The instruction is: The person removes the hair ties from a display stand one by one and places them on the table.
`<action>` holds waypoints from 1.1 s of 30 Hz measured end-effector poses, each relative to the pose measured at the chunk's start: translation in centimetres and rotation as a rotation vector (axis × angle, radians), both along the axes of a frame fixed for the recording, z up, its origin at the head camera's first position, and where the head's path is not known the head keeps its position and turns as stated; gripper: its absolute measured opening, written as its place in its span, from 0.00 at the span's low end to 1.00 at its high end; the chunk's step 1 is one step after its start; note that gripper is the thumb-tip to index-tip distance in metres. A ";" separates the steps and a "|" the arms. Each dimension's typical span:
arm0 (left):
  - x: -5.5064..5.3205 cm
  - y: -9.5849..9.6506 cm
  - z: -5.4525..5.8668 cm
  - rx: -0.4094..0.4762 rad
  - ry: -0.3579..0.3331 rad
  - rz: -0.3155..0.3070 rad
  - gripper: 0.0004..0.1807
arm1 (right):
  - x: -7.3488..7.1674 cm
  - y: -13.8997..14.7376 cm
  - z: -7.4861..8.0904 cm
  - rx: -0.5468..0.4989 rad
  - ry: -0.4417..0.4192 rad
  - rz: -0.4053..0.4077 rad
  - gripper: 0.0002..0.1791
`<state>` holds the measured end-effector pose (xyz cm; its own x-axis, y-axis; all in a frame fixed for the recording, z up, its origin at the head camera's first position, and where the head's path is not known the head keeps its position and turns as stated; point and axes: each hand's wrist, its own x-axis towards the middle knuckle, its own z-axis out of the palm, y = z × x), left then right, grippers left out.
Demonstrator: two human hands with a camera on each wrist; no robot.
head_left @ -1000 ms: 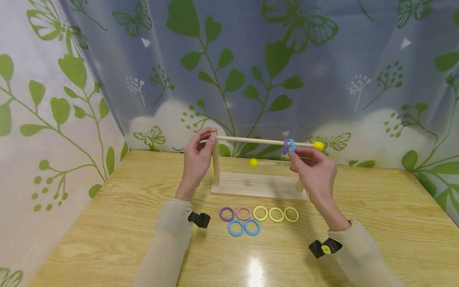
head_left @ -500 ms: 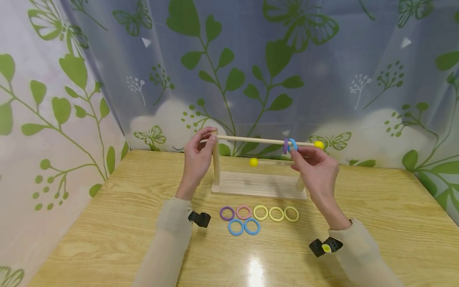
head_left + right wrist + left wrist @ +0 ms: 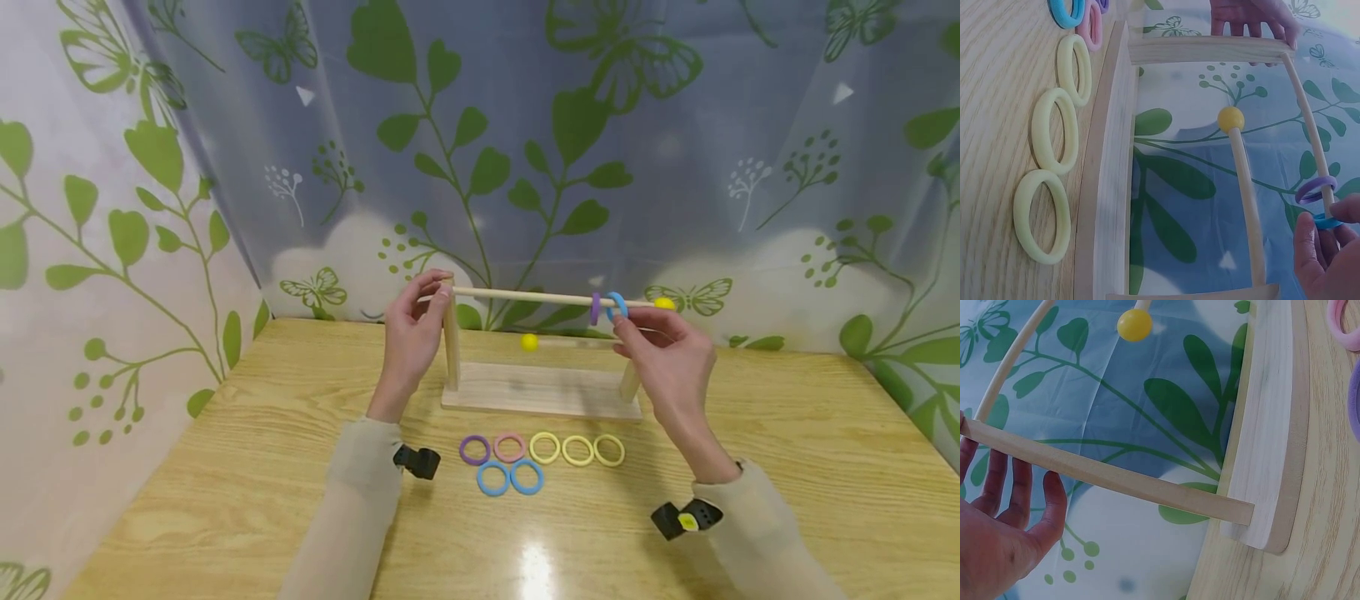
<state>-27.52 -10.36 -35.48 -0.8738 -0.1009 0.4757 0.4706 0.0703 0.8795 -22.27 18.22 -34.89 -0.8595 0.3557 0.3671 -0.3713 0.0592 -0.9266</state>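
Note:
A wooden stand (image 3: 540, 390) has a left post (image 3: 452, 354) and an upper rod (image 3: 525, 295) that runs rightward from the post's top. My left hand (image 3: 408, 333) grips that post near the top, fingers on its far side in the left wrist view. On the rod hang a purple ring (image 3: 596, 309) and, to its right, a light blue ring (image 3: 621, 301). My right hand (image 3: 672, 362) pinches the blue ring between thumb and fingertips; the right wrist view shows the same pinch on the blue ring (image 3: 1327, 221). A yellow ball (image 3: 663, 304) caps the rod's right end.
Below, a shorter rod (image 3: 573, 342) points left from the right post, tipped with a yellow ball (image 3: 529, 342). In front of the stand lie a purple ring (image 3: 462, 457), a pink ring (image 3: 509, 461), three yellow rings (image 3: 545, 461) and two blue rings (image 3: 492, 492). A patterned curtain (image 3: 480, 167) hangs behind.
My right hand has shifted slightly right along the rod with the blue ring, widening the gap to the purple one. The left hand keeps its grip on the post.

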 end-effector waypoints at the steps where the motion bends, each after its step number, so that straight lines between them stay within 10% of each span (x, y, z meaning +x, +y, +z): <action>1: 0.0 0.0 0.0 -0.001 -0.001 0.000 0.14 | 0.0 0.1 0.0 -0.006 0.003 0.001 0.15; 33: 0.0 0.0 -0.1 0.002 -0.012 0.005 0.14 | 0.9 1.9 0.2 -0.021 0.044 -0.049 0.11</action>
